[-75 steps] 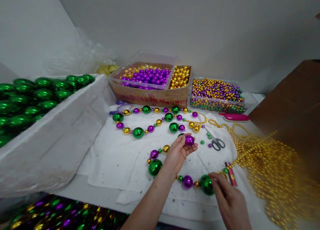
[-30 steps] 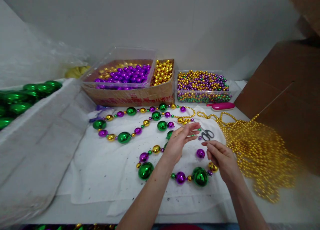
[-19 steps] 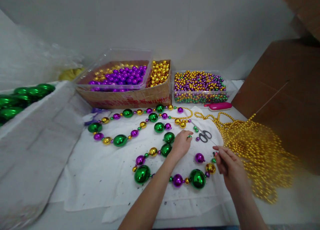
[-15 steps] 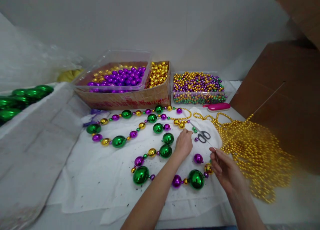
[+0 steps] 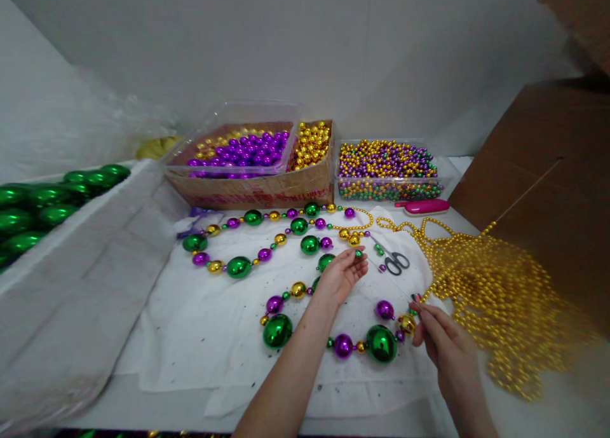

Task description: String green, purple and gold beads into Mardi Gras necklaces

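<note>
My left hand [image 5: 342, 274] is turned partly palm up. A small green bead [image 5: 358, 253] is pinched at its fingertips. Lower right, my right hand [image 5: 441, 333] pinches a thin needle-like wire [image 5: 399, 287] that slants up toward the left hand. Beside the right fingers lie a gold ball [image 5: 406, 324] and a large green ball [image 5: 381, 343], part of a strand of purple, gold and green balls that curves under my left forearm. Dark-handled scissors [image 5: 396, 262] rest between the hands, with a small purple bead [image 5: 382, 268] at their left. A loose purple ball [image 5: 384, 309] lies nearby.
A finished-looking bead necklace [image 5: 239, 267] lies on the white cloth [image 5: 190, 336]. Behind stand a cardboard box [image 5: 248, 192] and a clear bin [image 5: 391, 182] of beads. Gold bead strands [image 5: 500, 298] heap at right near a brown carton [image 5: 515, 190]. A pink-handled tool [image 5: 426, 206] lies behind.
My left hand has come up from the small beads by the scissors and turned over with a green bead. My right hand has moved slightly right and down. The camera view has shifted left.
</note>
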`<state>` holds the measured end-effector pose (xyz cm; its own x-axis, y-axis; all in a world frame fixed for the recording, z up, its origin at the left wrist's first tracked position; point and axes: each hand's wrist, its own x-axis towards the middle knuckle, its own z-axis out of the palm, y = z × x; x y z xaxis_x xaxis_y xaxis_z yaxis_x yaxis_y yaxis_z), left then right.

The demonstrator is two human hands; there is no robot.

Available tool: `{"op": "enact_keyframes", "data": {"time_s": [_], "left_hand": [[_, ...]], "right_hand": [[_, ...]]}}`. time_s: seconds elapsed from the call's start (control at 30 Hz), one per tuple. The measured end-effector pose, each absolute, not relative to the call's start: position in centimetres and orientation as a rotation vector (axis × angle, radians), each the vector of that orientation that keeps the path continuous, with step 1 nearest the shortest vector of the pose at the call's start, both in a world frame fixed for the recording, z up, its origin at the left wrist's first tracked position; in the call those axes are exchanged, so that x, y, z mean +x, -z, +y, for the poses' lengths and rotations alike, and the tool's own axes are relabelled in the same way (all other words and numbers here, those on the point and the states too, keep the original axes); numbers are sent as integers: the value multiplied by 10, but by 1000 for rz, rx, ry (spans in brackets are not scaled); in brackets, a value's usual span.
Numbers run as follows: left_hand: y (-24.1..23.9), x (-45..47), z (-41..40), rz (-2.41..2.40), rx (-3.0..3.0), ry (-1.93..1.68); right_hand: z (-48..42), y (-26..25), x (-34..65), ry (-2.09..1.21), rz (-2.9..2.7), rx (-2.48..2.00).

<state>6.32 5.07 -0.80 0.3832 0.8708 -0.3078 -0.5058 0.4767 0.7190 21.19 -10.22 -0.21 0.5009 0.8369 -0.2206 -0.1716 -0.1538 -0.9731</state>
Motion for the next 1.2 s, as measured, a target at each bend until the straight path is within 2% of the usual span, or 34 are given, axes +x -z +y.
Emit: {"op": "enact_keyframes", "data": {"time_s": [0.27, 0.77, 1.2], "left_hand": [[8, 52, 46, 654, 409, -1021], [7, 48, 41, 631, 489, -1017], [-12, 51, 34, 857, 1043, -908]], "right_hand": [[-113, -11, 207, -874, -772, -1572], [-119, -13, 208, -832, -875, -1653], [-104, 10, 222, -679, -1305, -1668]]}}
